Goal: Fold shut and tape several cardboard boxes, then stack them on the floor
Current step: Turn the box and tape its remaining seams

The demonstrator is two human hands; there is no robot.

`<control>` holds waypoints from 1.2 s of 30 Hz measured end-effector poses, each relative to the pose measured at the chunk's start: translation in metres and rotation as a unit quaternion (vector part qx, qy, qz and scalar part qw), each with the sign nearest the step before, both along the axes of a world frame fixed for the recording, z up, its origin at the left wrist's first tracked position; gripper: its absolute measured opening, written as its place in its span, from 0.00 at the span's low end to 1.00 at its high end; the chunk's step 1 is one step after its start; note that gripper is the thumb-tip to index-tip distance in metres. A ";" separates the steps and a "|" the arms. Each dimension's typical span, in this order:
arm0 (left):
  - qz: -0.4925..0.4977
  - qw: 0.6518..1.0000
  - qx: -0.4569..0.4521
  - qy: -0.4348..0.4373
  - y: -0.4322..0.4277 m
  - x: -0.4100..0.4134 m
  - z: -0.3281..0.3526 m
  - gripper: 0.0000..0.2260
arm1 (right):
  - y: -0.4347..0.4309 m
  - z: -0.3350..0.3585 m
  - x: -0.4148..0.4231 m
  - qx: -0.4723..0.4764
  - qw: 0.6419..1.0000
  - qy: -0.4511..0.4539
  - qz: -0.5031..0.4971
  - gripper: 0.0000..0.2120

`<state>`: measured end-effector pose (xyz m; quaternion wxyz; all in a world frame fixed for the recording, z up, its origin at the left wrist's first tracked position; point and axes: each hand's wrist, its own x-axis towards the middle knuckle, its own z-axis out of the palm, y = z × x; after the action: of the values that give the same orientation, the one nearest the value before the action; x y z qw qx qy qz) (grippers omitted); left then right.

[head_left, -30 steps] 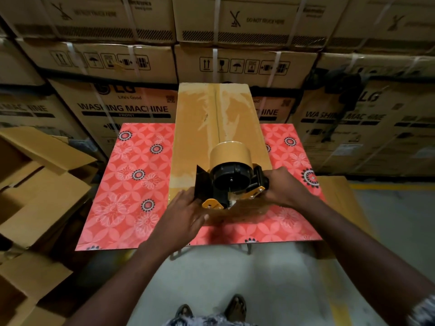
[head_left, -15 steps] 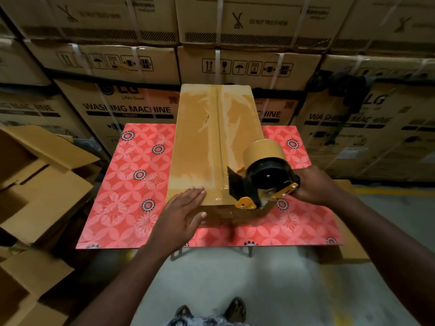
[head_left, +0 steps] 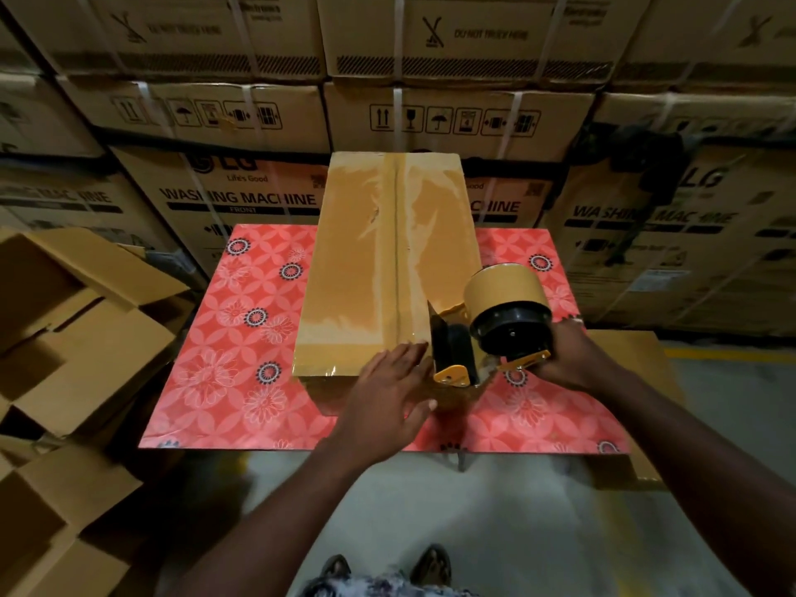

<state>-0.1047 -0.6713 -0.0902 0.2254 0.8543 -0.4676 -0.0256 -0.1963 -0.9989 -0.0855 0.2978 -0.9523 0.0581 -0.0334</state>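
Right hand (head_left: 564, 357) grips the tape dispenser (head_left: 495, 333), now swung aside; left hand (head_left: 390, 389), fingers straight, presses the cardboard box (head_left: 366, 273); seam likely sealed.

Brown box (head_left: 357, 269) on red flowered tablecloth (head_left: 241, 338).

A surface (head_left: 241, 346) covered in red cloth patterned with pale flowers and dark rosettes stands before a wall of large brown strapped cartons (head_left: 241, 196) printed "WASHING MACHINE" and handling symbols. At the right, a yellow painted line (head_left: 732, 353) crosses the grey floor.
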 end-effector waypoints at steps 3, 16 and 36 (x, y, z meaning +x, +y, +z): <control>0.014 0.999 -0.030 0.012 0.001 0.000 -0.004 0.27 | 0.003 0.003 -0.001 -0.009 1.000 -0.012 0.004 0.10; 0.083 0.993 -0.079 0.037 -0.010 -0.005 -0.008 0.22 | -0.051 0.024 -0.049 -0.065 0.995 0.014 -0.072 0.14; 0.031 0.998 -0.046 0.009 -0.076 -0.041 -0.005 0.26 | -0.059 0.013 -0.049 -0.033 0.998 0.002 -0.057 0.14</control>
<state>-0.1456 -0.7471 -0.0950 0.2700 0.8570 -0.4390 -0.0048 -0.2455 -1.0583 -0.0722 0.2634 -0.9568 0.1119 -0.0503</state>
